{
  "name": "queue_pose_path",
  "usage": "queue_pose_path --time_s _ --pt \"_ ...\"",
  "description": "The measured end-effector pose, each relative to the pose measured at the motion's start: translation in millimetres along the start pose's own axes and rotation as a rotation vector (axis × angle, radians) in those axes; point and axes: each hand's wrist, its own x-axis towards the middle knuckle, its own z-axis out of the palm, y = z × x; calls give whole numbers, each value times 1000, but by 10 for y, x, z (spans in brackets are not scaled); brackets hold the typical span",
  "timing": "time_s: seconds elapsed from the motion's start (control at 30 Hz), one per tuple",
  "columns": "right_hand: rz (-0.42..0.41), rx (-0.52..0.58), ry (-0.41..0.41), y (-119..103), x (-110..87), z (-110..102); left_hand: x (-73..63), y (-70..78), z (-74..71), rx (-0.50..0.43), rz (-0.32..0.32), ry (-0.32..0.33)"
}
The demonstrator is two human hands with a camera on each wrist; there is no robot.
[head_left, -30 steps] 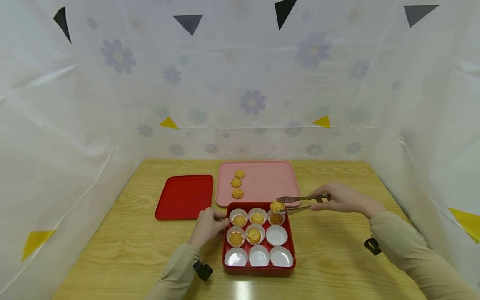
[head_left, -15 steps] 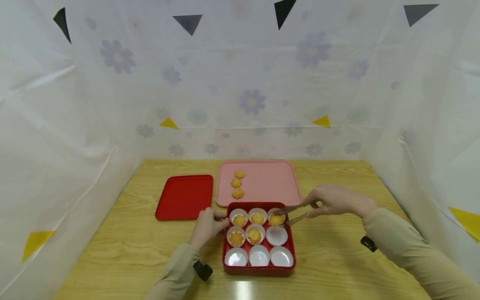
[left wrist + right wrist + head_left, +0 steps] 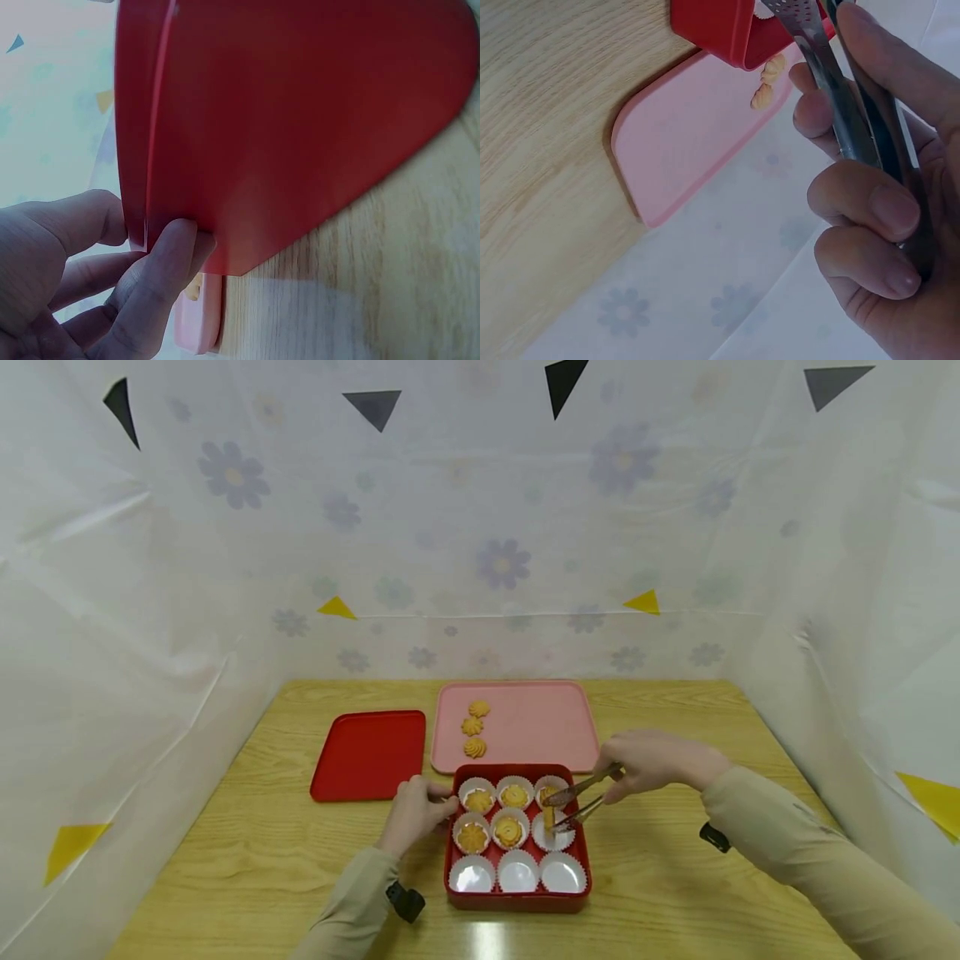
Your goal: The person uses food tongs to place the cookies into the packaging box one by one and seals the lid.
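- Furthest left is one flat red tray (image 3: pixel 367 756), perhaps a lid, apart from the box.
- My left hand (image 3: pixel 417 817) holds the left wall of the red box (image 3: pixel 517 902), thumb and fingers pinching near the rim.
- The one box has nine paper cups (image 3: pixel 517 871), three rows of three. Five hold cookies (image 3: pixel 478 801): the far row's three, then the middle row's left and centre. I can't tell how many are stacked in each.
- The near row's three cups show only white bottoms, so I judge filling to be just past halfway.
- Beyond the box, one pink tray (image 3: pixel 551 727) bears three loose cookies (image 3: pixel 474 747) at its left.
- At the middle row's right cup, one cookie (image 3: pixel 549 819) stands on edge between the tips of my tongs (image 3: pixel 581 788); whether it touches bottom, I can't tell.
- My right hand (image 3: pixel 660 762) grips that single pair, fingers curled round its arms.
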Motion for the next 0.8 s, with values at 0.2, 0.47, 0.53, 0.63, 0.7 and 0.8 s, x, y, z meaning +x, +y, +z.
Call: queue_pose_path --time_s 0.2,0.47,0.53,0.63,0.7,0.8 --pt "22 6 -13 -50 52 -12 -5 -3 -3 -15 -2 -11" --pt "35 8 -15 -27 79 21 -2 0 -1 -20 -5 -10" --pt "39 10 -19 -17 81 39 -1 0 0 -18 -4 -8" --pt "42 17 -24 -3 87 65 1 -3 2 -18 -5 -5" --pt "45 26 -27 3 92 80 1 -6 4 -20 -6 -5" --pt "48 32 -32 10 104 97 1 -8 5 -24 -7 -4"
